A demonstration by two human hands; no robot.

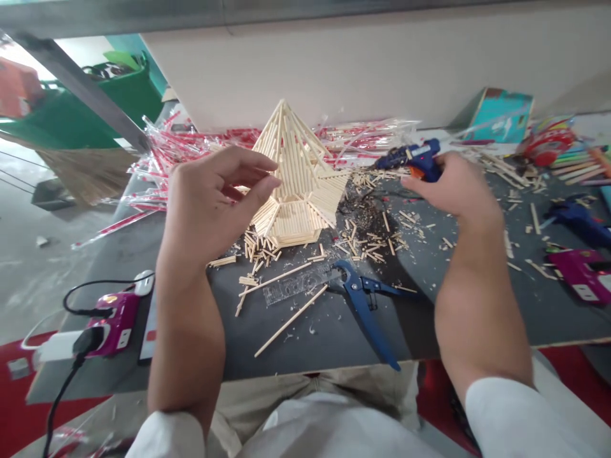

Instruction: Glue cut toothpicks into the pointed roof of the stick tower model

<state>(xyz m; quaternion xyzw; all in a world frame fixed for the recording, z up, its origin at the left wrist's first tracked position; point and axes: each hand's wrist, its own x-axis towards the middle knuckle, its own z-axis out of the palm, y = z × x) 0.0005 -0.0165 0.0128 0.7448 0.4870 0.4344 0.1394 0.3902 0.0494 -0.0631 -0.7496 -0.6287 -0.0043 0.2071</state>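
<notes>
A pale model of thin wooden sticks (291, 172), with a pointed top and flared lower panels, stands on the dark table. My left hand (214, 191) is raised at its left side, thumb and fingertips curved toward each other with a small gap, and no object shows between them. To the right of the model, my right hand (453, 181) is wrapped round a blue glue gun (417, 159), whose nozzle points left toward the model. Blue cutters (365, 312) and a clear ruler (296, 285) lie in front of the model, near loose sticks (291, 320).
Plastic-wrapped stick bundles (191, 149) lie behind the model. Cut stick pieces (363, 245) scatter across the middle. Magenta power sockets (114, 321) with cables sit at the left, another (580, 273) at the right, near a second blue glue gun (580, 219). A metal bar crosses above.
</notes>
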